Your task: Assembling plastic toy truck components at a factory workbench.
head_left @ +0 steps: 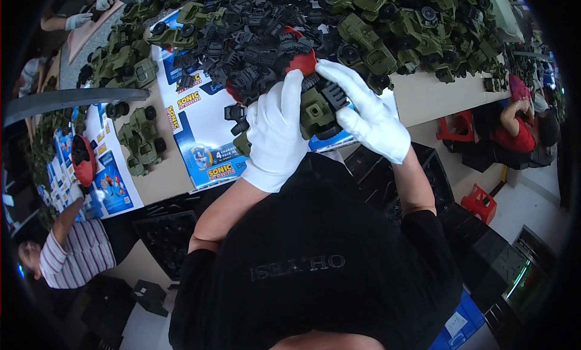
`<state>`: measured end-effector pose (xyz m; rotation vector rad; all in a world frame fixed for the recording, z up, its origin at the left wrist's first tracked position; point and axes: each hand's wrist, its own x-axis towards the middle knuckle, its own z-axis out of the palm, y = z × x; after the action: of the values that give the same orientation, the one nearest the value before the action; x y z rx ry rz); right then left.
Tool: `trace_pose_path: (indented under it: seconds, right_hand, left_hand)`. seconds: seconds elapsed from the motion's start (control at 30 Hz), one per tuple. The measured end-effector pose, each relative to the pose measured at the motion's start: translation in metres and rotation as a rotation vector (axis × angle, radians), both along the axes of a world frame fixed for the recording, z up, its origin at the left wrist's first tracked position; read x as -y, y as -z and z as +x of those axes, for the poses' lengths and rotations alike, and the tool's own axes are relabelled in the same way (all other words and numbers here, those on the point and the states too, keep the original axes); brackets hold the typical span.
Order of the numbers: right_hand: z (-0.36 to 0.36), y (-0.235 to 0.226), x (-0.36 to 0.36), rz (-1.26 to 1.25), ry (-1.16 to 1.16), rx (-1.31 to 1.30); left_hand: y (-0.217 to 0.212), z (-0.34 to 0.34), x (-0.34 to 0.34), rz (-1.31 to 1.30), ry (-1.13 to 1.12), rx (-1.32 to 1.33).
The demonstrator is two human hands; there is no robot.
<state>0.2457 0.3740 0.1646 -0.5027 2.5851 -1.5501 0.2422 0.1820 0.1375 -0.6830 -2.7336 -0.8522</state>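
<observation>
Both my hands wear white gloves and meet over the work surface. My left hand (275, 132) is closed around the left side of an olive-green toy truck (316, 111) with black wheels. From the right, my right hand (370, 117) has its fingers and thumb around a black ridged part (334, 95) at the truck's edge. Whether that part is fixed to the truck, I cannot tell. Just beyond my fingertips lies a red dish (302, 63), partly covered by black pieces. A printed blue and white cardboard sheet (206, 123) lies under my hands.
A heap of small black plastic parts (242, 53) spreads ahead. Green toy trucks (369, 44) pile at the far right, and another truck (140, 138) stands at the left. A grey bar (72, 102) crosses the left side. Co-workers sit left and right, near red stools (478, 203).
</observation>
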Motion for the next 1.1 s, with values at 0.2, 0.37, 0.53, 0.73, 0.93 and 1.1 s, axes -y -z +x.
trace_pose_path:
  seconds: [0.2, 0.37, 0.53, 0.73, 0.93, 1.1]
  right_hand:
    - [-0.004, 0.012, 0.008, 0.096, 0.047, -0.050]
    - [-0.006, 0.019, 0.008, 0.142, -0.043, -0.093]
    - [-0.007, 0.011, 0.010, 0.126, -0.082, -0.178]
    - [-0.007, 0.011, 0.009, 0.130, -0.078, -0.239]
    - [-0.009, 0.007, 0.018, 0.106, -0.043, -0.080]
    - [-0.037, 0.008, -0.006, 0.054, -0.291, -0.031]
  left_hand:
    - [-0.012, -0.003, 0.010, 0.255, 0.088, 0.264]
    - [-0.019, -0.037, 0.026, 0.224, 0.201, 0.619]
    - [0.013, -0.041, 0.023, 0.417, 0.293, 0.536]
    - [0.013, -0.033, 0.022, 0.557, 0.353, 0.712]
    - [0.005, -0.039, 0.023, 0.637, 0.248, 0.991]
    - [0.002, -0.054, 0.032, 0.788, 0.341, 1.320]
